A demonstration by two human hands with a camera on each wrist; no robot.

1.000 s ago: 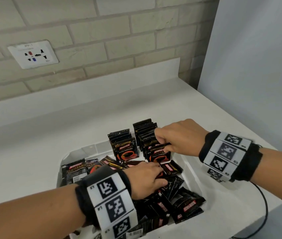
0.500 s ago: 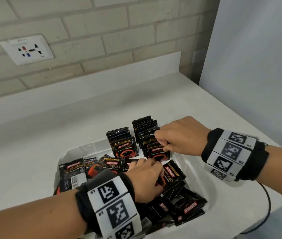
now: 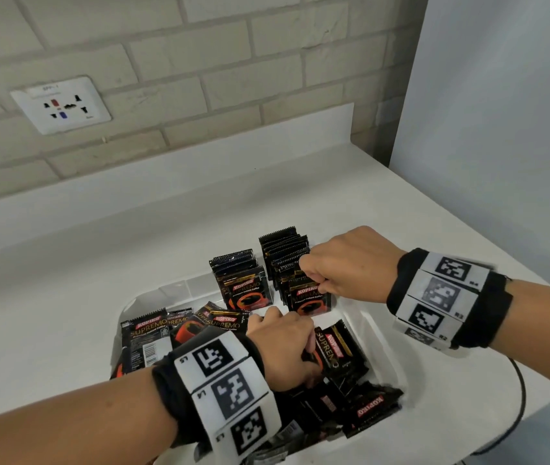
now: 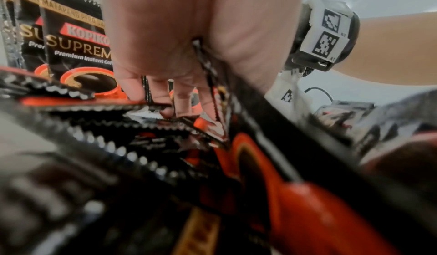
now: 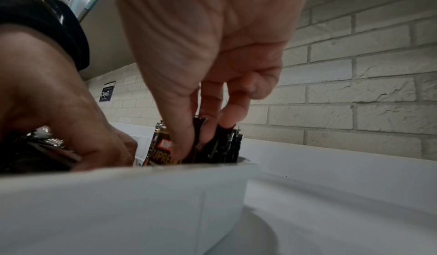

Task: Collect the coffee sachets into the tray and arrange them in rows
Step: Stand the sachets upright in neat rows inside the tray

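Note:
A white tray (image 3: 377,333) on the counter holds black Kopiko coffee sachets. Two upright rows stand at its far end, a left row (image 3: 242,280) and a right row (image 3: 283,253). Loose sachets (image 3: 371,409) lie piled in the near half. My right hand (image 3: 314,280) pinches the front sachet (image 3: 310,299) of the right row between thumb and fingers (image 5: 182,147). My left hand (image 3: 302,350) is curled in the pile and grips a tilted sachet (image 3: 334,347). In the left wrist view, edges of sachets (image 4: 208,75) stick out between its fingers.
The white counter (image 3: 65,297) runs to a brick wall with a socket plate (image 3: 60,105). A grey panel (image 3: 502,129) closes the right side. A black cable (image 3: 520,397) hangs by the counter's front right edge, close to the tray.
My right hand has lowered its sachet into the front of the right row. My left hand stayed in the pile and tipped a sachet up beside its fingers.

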